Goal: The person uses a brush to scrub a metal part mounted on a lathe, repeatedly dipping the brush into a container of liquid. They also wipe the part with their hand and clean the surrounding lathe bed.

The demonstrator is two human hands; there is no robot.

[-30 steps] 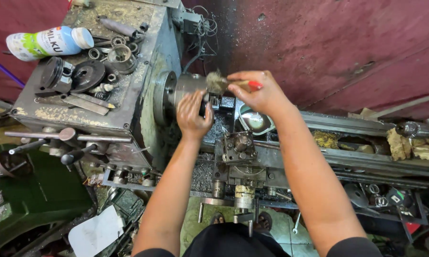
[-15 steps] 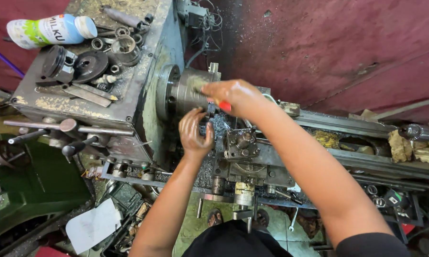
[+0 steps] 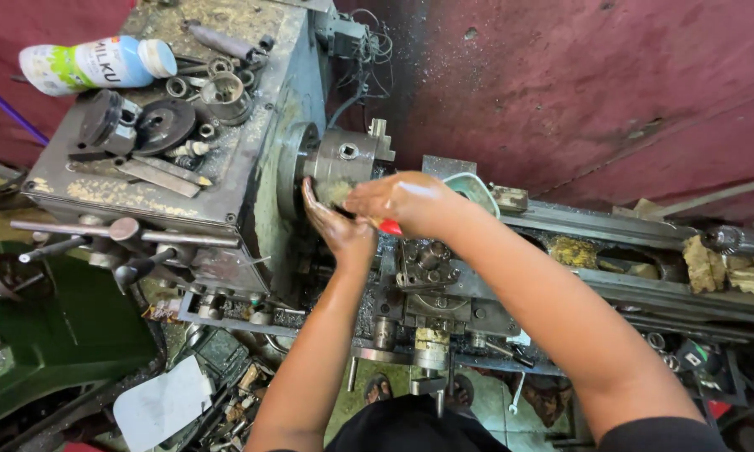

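Brush: we see a brush (image 3: 337, 194) with worn, pale bristles pressed against the chuck's side; its red handle end pokes out below the right hand.
Chuck: the chuck (image 3: 343, 159) sits on the lathe's spindle, just right of the headstock, a jaw block sticking up from its top.
Right hand: our right hand (image 3: 402, 201) is closed around the brush handle, fingers curled toward the chuck.
Left hand: our left hand (image 3: 331, 222) lies flat and spread, fingers together, against the chuck's lower face, right under the bristles; it grips nothing.
Toolpost: the toolpost (image 3: 427, 261) stands just right of both hands, on the carriage, with metal chips around it.
Headstock top: the headstock (image 3: 226, 180) carries rings, a black disc (image 3: 161, 125), flat bars and a lying bottle (image 3: 96, 64), white, green and blue.
Levers: handles (image 3: 100, 238) jut from the headstock's front.
Wall: a dark red wall (image 3: 578, 84) rises behind the lathe bed.
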